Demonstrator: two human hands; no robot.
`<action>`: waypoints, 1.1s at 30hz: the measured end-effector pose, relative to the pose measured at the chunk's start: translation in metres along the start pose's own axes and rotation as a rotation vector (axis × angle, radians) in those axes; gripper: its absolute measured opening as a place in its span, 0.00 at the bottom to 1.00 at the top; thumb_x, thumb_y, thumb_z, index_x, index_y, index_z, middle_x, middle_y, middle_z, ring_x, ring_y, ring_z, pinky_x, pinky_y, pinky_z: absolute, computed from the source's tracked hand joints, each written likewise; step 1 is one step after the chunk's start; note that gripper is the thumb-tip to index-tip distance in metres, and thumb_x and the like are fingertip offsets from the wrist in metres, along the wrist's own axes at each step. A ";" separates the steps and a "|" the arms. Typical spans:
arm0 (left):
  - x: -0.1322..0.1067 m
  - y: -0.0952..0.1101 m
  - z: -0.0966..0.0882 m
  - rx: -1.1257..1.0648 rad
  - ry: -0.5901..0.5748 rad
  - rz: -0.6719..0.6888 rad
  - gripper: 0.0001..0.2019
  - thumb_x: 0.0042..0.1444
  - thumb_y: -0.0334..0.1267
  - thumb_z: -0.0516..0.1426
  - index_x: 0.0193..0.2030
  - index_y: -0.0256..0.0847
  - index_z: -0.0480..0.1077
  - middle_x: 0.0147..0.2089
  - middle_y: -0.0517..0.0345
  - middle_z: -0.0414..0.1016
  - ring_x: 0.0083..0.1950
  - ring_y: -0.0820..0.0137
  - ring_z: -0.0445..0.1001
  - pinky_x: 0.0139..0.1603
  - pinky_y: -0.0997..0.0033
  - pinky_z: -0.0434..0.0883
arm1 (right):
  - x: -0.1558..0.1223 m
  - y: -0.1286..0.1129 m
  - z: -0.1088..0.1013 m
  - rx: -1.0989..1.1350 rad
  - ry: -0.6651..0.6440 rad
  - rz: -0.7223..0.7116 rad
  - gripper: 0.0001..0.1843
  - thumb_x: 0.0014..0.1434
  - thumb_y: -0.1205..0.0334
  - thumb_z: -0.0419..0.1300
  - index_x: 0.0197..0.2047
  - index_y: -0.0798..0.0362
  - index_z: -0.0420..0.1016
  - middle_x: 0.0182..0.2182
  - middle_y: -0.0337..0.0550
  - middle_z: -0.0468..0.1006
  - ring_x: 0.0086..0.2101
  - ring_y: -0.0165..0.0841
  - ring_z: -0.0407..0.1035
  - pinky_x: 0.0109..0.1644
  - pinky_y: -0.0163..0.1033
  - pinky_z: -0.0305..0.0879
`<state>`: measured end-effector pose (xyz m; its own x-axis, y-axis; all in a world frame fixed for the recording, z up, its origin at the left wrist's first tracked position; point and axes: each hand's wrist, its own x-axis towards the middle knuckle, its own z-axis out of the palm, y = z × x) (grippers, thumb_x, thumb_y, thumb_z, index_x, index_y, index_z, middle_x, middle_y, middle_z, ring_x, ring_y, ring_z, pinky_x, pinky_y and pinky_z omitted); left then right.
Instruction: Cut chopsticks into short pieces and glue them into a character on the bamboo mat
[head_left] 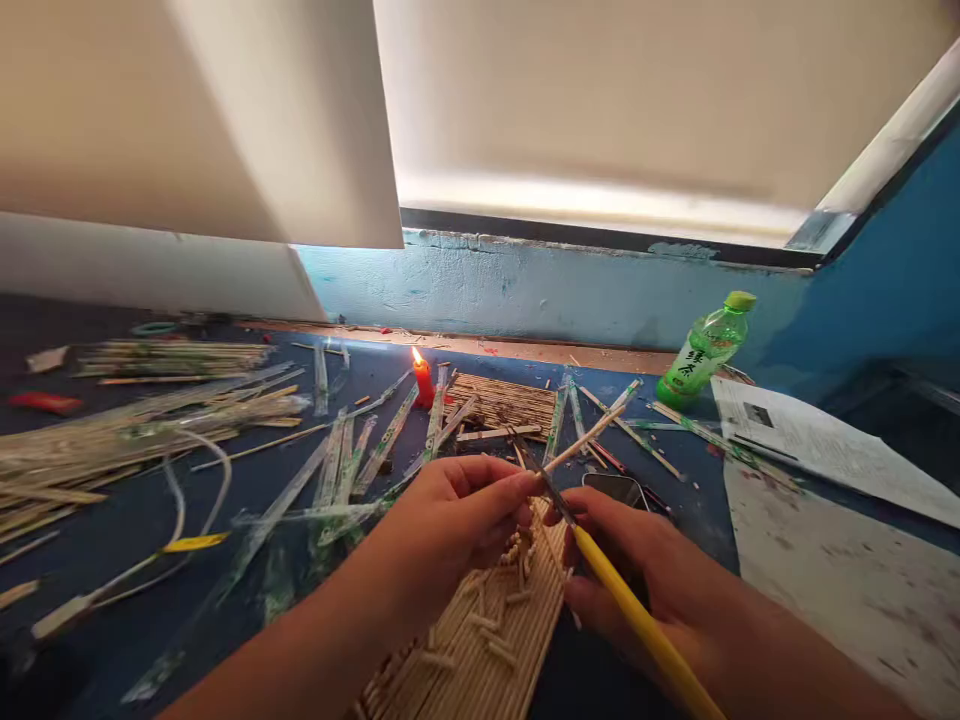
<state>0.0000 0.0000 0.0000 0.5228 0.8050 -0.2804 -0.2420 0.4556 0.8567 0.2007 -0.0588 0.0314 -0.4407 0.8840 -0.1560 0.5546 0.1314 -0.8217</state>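
Observation:
My left hand (469, 510) pinches a thin wooden chopstick (589, 440) between thumb and fingers. The stick slants up to the right, away from the fingertips. My right hand (637, 560) is closed round a tool with a long yellow handle (630, 600) and a narrow dark blade (551, 490). The blade crosses the stick close to my left fingertips; whether it bites into the wood I cannot tell. Below both hands lies a flat panel of sticks side by side (517, 640), with several short cut pieces (491, 640) loose on top.
A lit red candle (424, 385) stands behind the hands, beside a darker stick mat (499, 400). Clear plastic wrappers (334, 470) and chopsticks (180, 360) are strewn to the left, near a white cable (176, 500). A green bottle (705, 350) and papers (832, 450) lie right.

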 end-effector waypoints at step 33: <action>-0.002 -0.003 0.009 0.172 0.093 0.136 0.13 0.56 0.42 0.66 0.30 0.34 0.73 0.18 0.69 0.61 0.19 0.82 0.52 0.19 0.81 0.51 | 0.001 0.014 0.012 0.025 0.090 0.011 0.17 0.64 0.65 0.59 0.57 0.48 0.71 0.38 0.37 0.80 0.36 0.32 0.72 0.37 0.30 0.69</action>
<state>0.0074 -0.0067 0.0018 0.4150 0.8899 -0.1893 -0.1577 0.2753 0.9483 0.1995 -0.0616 0.0128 -0.3689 0.9222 -0.1159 0.5410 0.1116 -0.8336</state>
